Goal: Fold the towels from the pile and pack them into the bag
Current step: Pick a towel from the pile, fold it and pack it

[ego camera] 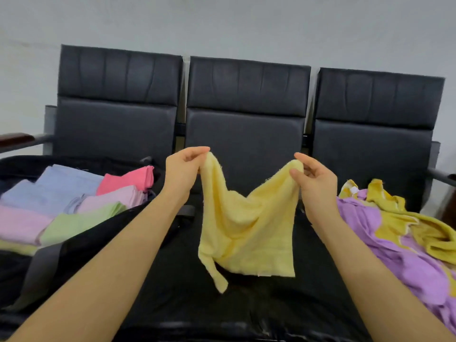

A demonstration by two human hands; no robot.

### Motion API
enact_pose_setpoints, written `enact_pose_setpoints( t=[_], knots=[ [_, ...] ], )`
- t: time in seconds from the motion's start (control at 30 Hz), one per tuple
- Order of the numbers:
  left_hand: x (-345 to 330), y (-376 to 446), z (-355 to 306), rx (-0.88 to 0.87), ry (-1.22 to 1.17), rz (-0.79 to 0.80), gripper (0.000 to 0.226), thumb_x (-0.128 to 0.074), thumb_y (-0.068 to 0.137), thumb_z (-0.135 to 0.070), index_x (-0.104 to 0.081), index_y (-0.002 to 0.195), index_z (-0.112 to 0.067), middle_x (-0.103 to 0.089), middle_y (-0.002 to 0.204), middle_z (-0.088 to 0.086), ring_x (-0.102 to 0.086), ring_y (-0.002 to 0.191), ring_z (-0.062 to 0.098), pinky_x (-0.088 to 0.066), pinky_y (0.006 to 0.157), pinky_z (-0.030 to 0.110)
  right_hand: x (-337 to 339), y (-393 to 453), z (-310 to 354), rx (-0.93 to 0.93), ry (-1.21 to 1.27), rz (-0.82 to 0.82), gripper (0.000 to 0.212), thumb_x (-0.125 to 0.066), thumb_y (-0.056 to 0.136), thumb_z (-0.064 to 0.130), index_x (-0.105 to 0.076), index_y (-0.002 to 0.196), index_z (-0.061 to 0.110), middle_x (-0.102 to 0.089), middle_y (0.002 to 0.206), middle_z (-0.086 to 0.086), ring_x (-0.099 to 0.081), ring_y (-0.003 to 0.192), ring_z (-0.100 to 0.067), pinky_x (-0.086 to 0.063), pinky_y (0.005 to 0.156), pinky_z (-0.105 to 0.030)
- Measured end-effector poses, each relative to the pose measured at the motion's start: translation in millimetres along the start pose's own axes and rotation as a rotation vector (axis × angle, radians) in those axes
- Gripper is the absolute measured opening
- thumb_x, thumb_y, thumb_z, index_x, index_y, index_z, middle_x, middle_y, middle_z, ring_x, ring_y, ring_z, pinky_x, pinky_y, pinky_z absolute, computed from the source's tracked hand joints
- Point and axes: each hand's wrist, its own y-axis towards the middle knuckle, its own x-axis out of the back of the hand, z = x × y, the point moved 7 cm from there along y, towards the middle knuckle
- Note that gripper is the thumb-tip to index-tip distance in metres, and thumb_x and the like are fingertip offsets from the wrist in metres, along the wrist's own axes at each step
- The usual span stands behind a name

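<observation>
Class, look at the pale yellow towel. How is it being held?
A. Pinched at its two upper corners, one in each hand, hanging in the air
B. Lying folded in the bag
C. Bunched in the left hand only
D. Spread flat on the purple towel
A: the left hand and right hand each pinch an upper corner of the yellow towel, which hangs between them.

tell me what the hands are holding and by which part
Both hold the pale yellow towel: left hand and right hand each pinch a top corner.
</observation>
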Motion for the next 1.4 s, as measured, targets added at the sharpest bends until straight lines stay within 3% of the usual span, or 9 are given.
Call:
enact_pose_setpoints(
  t=[0.17, 0.27, 0.47, 0.57, 0.73, 0.93, 1.17, 1.27, 1.4],
  knots=[
    [0.3, 25.0, -29.5, 0.018, 0.052, 0.052, 0.042, -0.069, 0.083, -0.008, -0.064, 0.122, -0.022, -0.062, 0.117, 0.003, -0.061, 0.106, 0.018, -0.051, 0.094, 0.034, 18.7, 22.4, 36.0, 0.049, 0.020, -0.192, 0.016, -0.064, 0.085, 0.006, -0.072, 0.091, 0.018, -0.070, 0.084, -0.002, -0.066, 0.081, -0.015, -0.054, 0.074, -0.029],
    [4.4, 35.0, -48.0, -0.027, 0.090, -0.001, 0.045, -0.069, 0.082, -0.007, -0.063, 0.124, -0.020, -0.064, 0.112, 0.006, -0.063, 0.099, 0.021, -0.051, 0.095, 0.039, 27.5, 32.1, 52.2, 0.038, 0.083, -0.261, 0.014, -0.066, 0.084, 0.006, -0.072, 0.086, 0.019, -0.069, 0.078, 0.000, -0.065, 0.073, -0.011, -0.054, 0.066, -0.021],
    [17.9, 47.6, -66.2, -0.068, 0.037, -0.164, 0.024, -0.068, 0.083, -0.005, -0.071, 0.107, -0.008, -0.069, 0.100, 0.003, -0.062, 0.088, 0.006, -0.044, 0.069, 0.010, 41.7, 40.1, 61.0, -0.032, 0.226, -0.312, 0.014, -0.065, 0.086, 0.005, -0.071, 0.094, 0.015, -0.067, 0.080, 0.006, -0.064, 0.073, -0.003, -0.050, 0.061, -0.011],
    [15.0, 46.8, -59.9, -0.036, 0.039, -0.138, 0.025, -0.064, 0.084, 0.001, -0.071, 0.106, -0.007, -0.067, 0.089, -0.001, -0.059, 0.079, 0.000, -0.043, 0.058, 0.005, 45.1, 39.3, 43.6, -0.136, 0.274, -0.283, 0.027, -0.060, 0.088, -0.002, -0.069, 0.108, 0.013, -0.068, 0.095, -0.001, -0.065, 0.087, -0.014, -0.054, 0.078, -0.023],
    [4.8, 35.6, -33.0, 0.071, 0.021, -0.061, 0.030, -0.055, 0.084, 0.009, -0.072, 0.095, -0.014, -0.067, 0.058, -0.014, -0.062, 0.064, 0.000, -0.048, 0.056, 0.013, 45.8, 30.0, 10.2, -0.287, 0.362, -0.217, 0.044, -0.047, 0.087, -0.014, -0.066, 0.117, 0.011, -0.067, 0.098, -0.003, -0.063, 0.082, -0.014, -0.051, 0.067, -0.020],
    [-18.1, 23.2, 10.4, 0.178, -0.012, 0.044, 0.022, -0.062, 0.086, -0.001, -0.073, 0.097, -0.016, -0.070, 0.094, 0.001, -0.064, 0.086, 0.014, -0.050, 0.070, 0.021, 32.0, 19.5, -35.0, -0.358, 0.286, -0.067, 0.042, -0.045, 0.089, -0.009, -0.070, 0.104, 0.021, -0.061, 0.126, -0.006, -0.056, 0.116, -0.023, -0.044, 0.103, -0.040],
    [-71.2, 0.2, 35.7, 0.210, -0.049, 0.230, 0.021, -0.066, 0.088, -0.014, -0.072, 0.108, -0.015, -0.070, 0.106, -0.001, -0.064, 0.099, 0.010, -0.050, 0.076, 0.020, -2.6, 12.2, -32.7, -0.297, 0.322, 0.125, 0.049, -0.040, 0.088, -0.014, -0.068, 0.103, 0.023, -0.066, 0.119, -0.002, -0.062, 0.110, -0.018, -0.050, 0.093, -0.034],
    [-92.2, -7.0, 38.3, 0.194, 0.010, 0.296, 0.015, -0.066, 0.089, -0.023, -0.074, 0.101, -0.019, -0.071, 0.103, -0.004, -0.065, 0.100, 0.009, -0.051, 0.086, 0.026, -15.6, 5.8, -31.7, -0.286, 0.428, 0.217, 0.051, -0.035, 0.088, -0.018, -0.062, 0.117, 0.014, -0.066, 0.119, -0.001, -0.068, 0.099, -0.012, -0.055, 0.073, -0.024],
    [-122.3, -24.0, 42.8, 0.235, 0.116, 0.399, 0.027, -0.053, 0.095, -0.041, -0.070, 0.088, -0.021, -0.070, 0.093, -0.004, -0.063, 0.080, 0.001, -0.050, 0.069, 0.019, -21.3, 2.0, -36.3, -0.207, 0.372, 0.297, 0.055, -0.038, 0.088, -0.017, -0.054, 0.128, 0.017, -0.064, 0.124, 0.001, -0.063, 0.110, -0.013, -0.053, 0.079, -0.023]
  ],
)
